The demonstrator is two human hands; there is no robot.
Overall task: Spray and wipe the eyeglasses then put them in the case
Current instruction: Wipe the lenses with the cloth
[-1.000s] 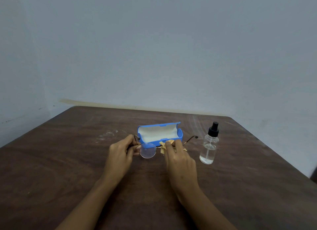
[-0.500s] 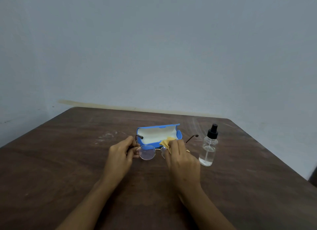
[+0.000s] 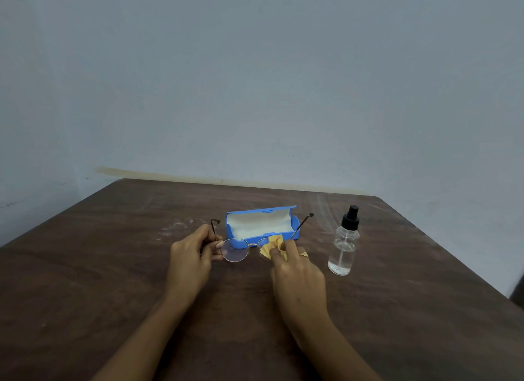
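Thin metal-framed eyeglasses with round lenses hang just above the table, temples unfolded and pointing away from me. My left hand pinches the frame at its left hinge. My right hand presses a small yellow cloth around the right lens, which is mostly hidden by the cloth. Right behind the glasses a blue case with a white lining lies open. A clear spray bottle with a black nozzle stands upright to the right of my right hand.
All this sits on a dark brown wooden table pushed against a pale blue wall. The table's right edge runs diagonally close beyond the bottle. Faint white smears mark the wood left of the case.
The right hand has shifted the cloth on the right lens, so more cloth shows above the fingers. The left hand keeps its hold on the frame. The view has tilted slightly.
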